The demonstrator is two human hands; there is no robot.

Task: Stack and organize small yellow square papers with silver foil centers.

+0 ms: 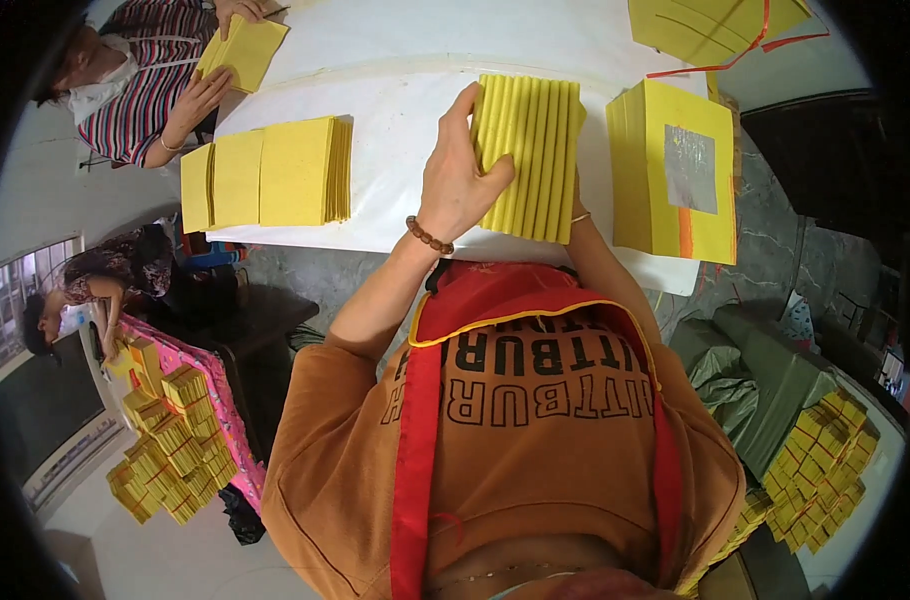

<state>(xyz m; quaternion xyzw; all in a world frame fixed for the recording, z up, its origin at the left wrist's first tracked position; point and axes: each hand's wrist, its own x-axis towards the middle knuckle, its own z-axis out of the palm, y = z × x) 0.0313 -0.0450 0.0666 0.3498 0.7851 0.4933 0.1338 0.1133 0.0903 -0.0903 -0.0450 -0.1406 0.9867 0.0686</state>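
A bundle of folded yellow paper (528, 160) is held over the front of the white table, its rounded folds facing up in rows. My left hand (462, 165) grips its left side, thumb bent over the near part and fingers along the far left edge. A brown bead bracelet circles that wrist. Against the right side of the bundle is my right hand (578, 203); the paper hides most of it, including its fingers. To the left lies a fanned row of flat yellow paper packs (295, 172). On the right stands a thick yellow paper stack (697, 160) with a silver square on top.
The white table (395, 110) spans the far side. A yellow pack with red ribbon (710, 25) sits far right. At far left a person in stripes (155, 75) handles yellow paper. Another person (105, 265) bends near piled yellow bundles (180, 440); more bundles (820, 470) lie lower right.
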